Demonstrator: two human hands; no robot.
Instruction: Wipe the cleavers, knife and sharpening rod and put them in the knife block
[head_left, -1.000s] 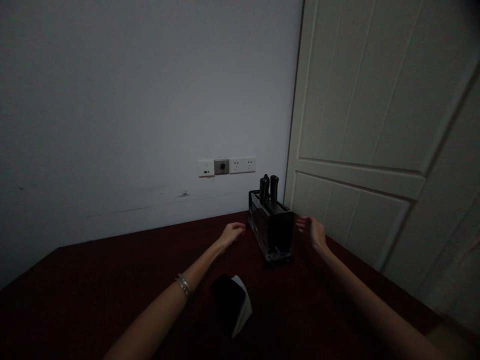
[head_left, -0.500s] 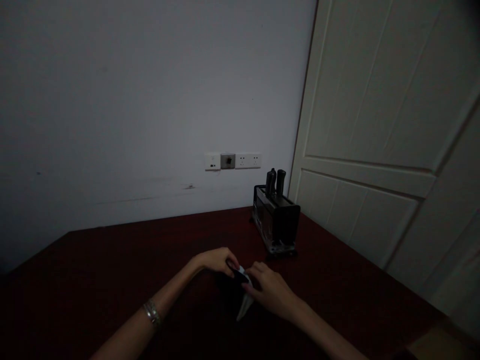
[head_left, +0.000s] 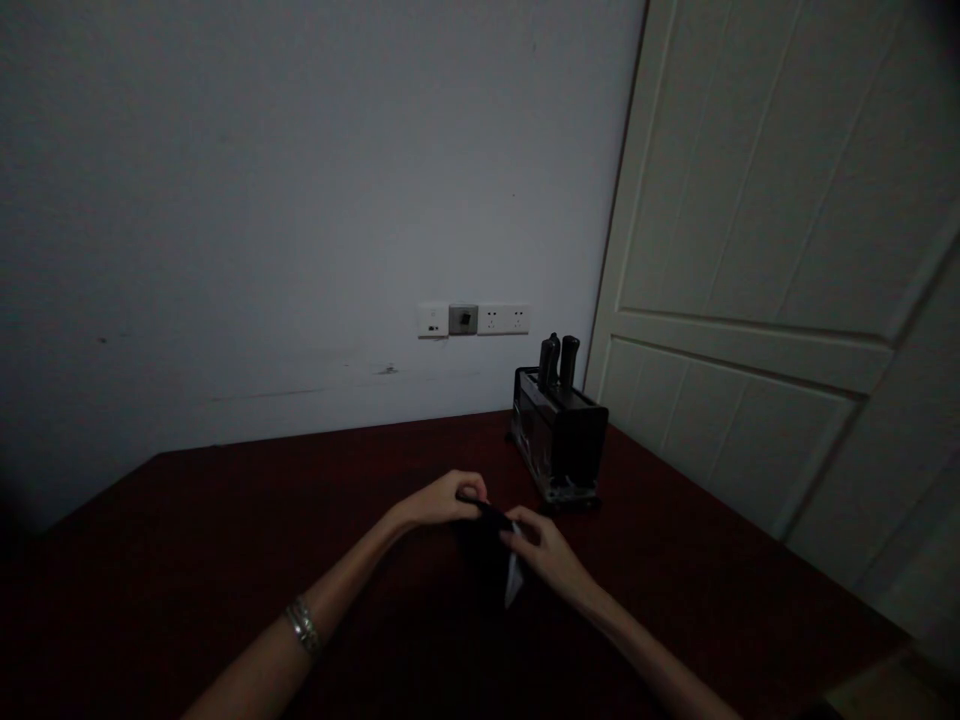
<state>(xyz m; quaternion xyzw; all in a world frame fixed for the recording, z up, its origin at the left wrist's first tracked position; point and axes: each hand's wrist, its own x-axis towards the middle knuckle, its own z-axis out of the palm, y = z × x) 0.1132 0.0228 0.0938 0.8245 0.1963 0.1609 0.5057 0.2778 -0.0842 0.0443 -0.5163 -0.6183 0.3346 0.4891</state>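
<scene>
Between my hands hangs a dark, thin, limp-looking piece (head_left: pixel 484 548), with a white part (head_left: pixel 514 580) showing along its right side. I cannot make out its exact kind in the dim light. My left hand (head_left: pixel 444 498) has its fingers closed on the upper left edge. My right hand (head_left: pixel 553 555) pinches the upper right edge, beside the white part. The lower end of the piece blends into the dark table, so whether it touches the surface is unclear.
A black knife block (head_left: pixel 566 440) with several dark handles (head_left: pixel 559 362) stands beyond my right hand. The dark red table (head_left: pixel 285 490) meets a pale wall (head_left: pixel 300 200) with sockets (head_left: pixel 504 320). A white panelled door (head_left: pixel 735 400) rises on the right.
Both hands have risen slightly away from me and the right one has shifted rightward. The dark piece is stretched wider between them, and less of its white part shows.
</scene>
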